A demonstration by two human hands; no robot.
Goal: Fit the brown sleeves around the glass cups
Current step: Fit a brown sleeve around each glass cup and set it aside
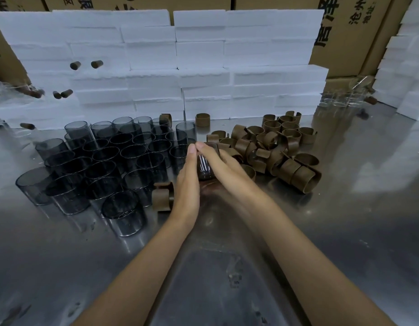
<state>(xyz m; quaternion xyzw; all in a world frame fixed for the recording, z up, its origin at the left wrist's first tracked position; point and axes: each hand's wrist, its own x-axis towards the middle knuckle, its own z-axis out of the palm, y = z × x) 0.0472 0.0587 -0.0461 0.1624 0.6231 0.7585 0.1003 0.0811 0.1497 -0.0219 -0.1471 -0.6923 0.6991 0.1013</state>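
Between my two hands stands a dark glass cup (205,170) on the steel table. A brown sleeve (213,147) sits around its top, partly hidden by my fingers. My left hand (188,182) presses the cup's left side with fingers stretched upward. My right hand (221,167) curls over the sleeve from the right. A cluster of several smoky glass cups (104,161) stands to the left. A heap of loose brown sleeves (274,149) lies to the right.
Two brown sleeves (162,196) lie just left of my left wrist. White foam blocks (180,67) are stacked in a wall at the back, with cardboard boxes (349,31) behind. Clear glasses (345,97) stand far right. The steel table (227,267) reflects light.
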